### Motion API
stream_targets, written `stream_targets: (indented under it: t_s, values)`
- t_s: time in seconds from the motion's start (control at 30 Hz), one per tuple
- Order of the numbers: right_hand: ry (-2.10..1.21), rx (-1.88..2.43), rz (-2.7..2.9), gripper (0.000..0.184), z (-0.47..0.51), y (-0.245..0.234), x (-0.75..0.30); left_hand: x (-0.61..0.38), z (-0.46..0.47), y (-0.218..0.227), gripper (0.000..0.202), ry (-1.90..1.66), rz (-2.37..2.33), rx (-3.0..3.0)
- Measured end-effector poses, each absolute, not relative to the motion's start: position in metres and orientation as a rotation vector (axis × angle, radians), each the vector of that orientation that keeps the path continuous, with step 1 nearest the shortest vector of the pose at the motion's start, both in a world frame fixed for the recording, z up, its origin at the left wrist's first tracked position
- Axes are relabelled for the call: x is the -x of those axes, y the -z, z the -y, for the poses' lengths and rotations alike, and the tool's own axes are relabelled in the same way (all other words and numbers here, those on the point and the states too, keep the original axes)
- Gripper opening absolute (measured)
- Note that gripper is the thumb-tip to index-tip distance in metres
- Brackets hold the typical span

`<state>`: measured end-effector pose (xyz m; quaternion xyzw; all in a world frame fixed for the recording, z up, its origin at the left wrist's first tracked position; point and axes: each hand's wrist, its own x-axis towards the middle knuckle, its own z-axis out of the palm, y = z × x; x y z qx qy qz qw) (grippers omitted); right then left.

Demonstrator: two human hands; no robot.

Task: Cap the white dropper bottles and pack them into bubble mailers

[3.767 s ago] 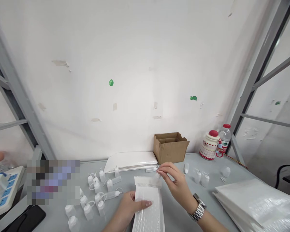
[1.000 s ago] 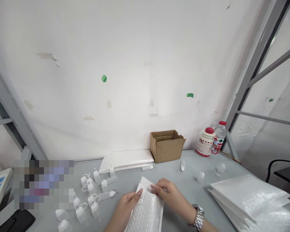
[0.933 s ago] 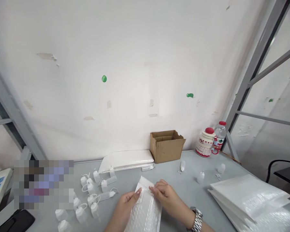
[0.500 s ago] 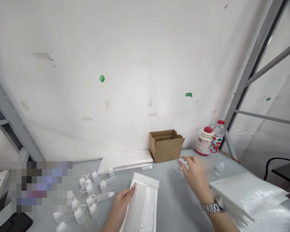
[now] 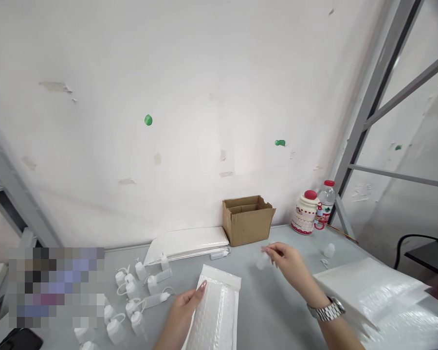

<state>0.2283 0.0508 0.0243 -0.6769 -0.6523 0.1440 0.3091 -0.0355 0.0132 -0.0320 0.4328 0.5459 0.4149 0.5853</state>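
A white bubble mailer [image 5: 216, 311] is gripped at its left edge by my left hand [image 5: 182, 311], the thumb lying on its front. Off to the right, my right hand [image 5: 290, 266] pinches a small translucent squeeze bottle [image 5: 262, 262] by its upper end, and the bottle hangs tilted over the grey table. Its outline is faint and blurred. Left of the mailer, several similar bottles [image 5: 116, 330] with tethered caps stand or lie on the table. Another bottle [image 5: 219, 253] lies beside a stack of flat white mailers [image 5: 190, 238] against the wall.
An open cardboard box [image 5: 250, 228] stands at the wall. A cream jar with a red lid [image 5: 304, 214] and a plastic water bottle [image 5: 326, 199] are at the back right. More mailers [image 5: 375, 287] are piled at right, near a small bottle [image 5: 329, 250]. A phone [image 5: 22, 339] lies at the lower left.
My right hand has moved slightly left and down with the small bottle, which now hangs lower below the fingers. My left hand still holds the mailer in nearly the same place.
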Motion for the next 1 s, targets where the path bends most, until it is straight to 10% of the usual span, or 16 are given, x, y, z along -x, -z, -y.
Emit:
stream_targets:
  t_s: [0.43, 1.0]
  values:
    - [-1.387, 1.195, 1.484, 0.04, -0.03, 0.002, -0.159, 0.022, -0.003, 0.018, 0.052, -0.879, -1.116, -1.037]
    - [-1.024, 1.114, 2.005, 0.046, -0.01, 0.009, -0.133, 0.022, -0.005, 0.032, 0.052, -1.018, -1.158, -1.015]
